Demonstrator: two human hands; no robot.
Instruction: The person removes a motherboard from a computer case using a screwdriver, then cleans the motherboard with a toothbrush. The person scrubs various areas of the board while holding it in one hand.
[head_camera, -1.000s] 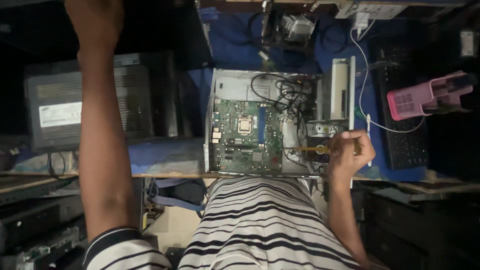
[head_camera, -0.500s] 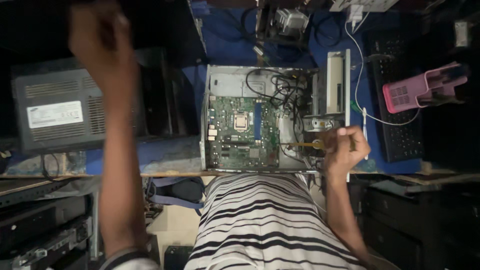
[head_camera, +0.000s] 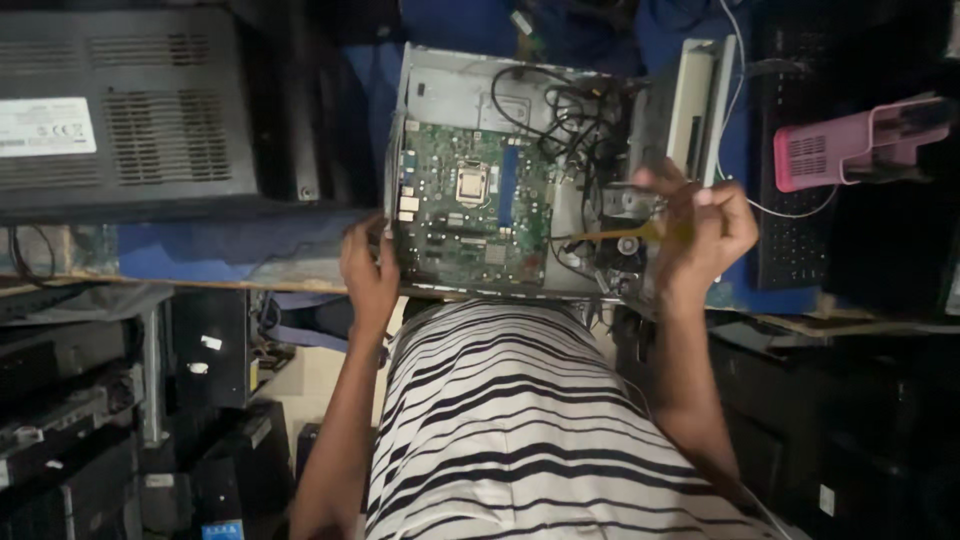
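Down from overhead, the left hand (head_camera: 368, 268) now grips the open computer case (head_camera: 545, 170); right hand (head_camera: 700, 232) clasps a yellow-handled screwdriver (head_camera: 625, 233) inside.

The right hand (head_camera: 700, 235) is smeared by motion, so its fingers (head_camera: 655, 180) blur together and the grip on the yellow-handled screwdriver (head_camera: 625, 235) cannot be read, nor can the tool's tip among the tangled black cables (head_camera: 560, 110). The left hand (head_camera: 368, 270) covers part of the open computer case's (head_camera: 440, 75) near left edge, and the striped shirt (head_camera: 510, 420) hides the front rim of the surface (head_camera: 200, 265). The black device (head_camera: 130, 110) at upper left and the pink object (head_camera: 850, 140) at right run off the frame, and the motherboard's (head_camera: 470, 205) small parts are too fine to tell apart.
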